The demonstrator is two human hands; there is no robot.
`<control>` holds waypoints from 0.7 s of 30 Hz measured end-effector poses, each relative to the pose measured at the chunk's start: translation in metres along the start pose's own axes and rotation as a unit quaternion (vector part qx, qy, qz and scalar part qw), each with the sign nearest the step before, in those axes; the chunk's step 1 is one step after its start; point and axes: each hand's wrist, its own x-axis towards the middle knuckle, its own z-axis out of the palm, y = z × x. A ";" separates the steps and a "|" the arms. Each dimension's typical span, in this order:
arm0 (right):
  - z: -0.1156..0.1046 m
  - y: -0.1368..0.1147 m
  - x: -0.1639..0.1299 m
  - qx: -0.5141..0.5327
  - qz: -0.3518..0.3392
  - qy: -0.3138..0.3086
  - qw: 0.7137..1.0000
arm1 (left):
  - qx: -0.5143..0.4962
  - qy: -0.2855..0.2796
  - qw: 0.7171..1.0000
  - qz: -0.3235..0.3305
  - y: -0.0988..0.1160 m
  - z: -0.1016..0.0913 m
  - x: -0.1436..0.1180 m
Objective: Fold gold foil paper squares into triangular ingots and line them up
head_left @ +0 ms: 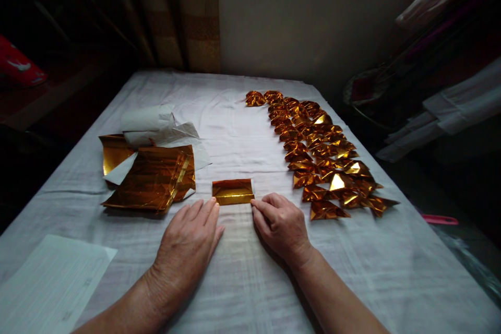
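A small sheet of gold foil paper [233, 191] lies on the white cloth in front of me, folded into a narrow strip with a crease along its lower part. My left hand [190, 242] rests flat with its fingers stretched out, and a fingertip touches the strip's near left corner. At the near right corner, my right hand [282, 227] has its fingers curled, with thumb and forefinger closed on the paper's edge. A stack of flat gold foil sheets [152, 177] lies to the left of the strip. Rows of folded gold foil pieces [313, 141] stand on the right.
Crumpled white paper [176, 138] lies behind the stack. A printed sheet [50, 282] is at the near left of the cloth-covered table [219, 115]. Beyond the right edge are a pink handle [440, 219] and hanging clothes [462, 99]. A curtain [199, 15] hangs behind.
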 end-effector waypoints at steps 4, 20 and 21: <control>0.003 0.003 0.001 0.042 0.018 0.007 0.999 | 0.003 -0.007 1.000 -0.002 0.001 -0.002 0.001; 0.015 0.007 0.008 0.136 0.118 0.042 0.983 | -0.017 -0.010 1.000 -0.010 0.003 -0.001 0.002; 0.015 0.007 0.009 0.136 0.116 0.037 0.983 | -0.021 -0.013 1.000 -0.014 0.003 0.000 0.002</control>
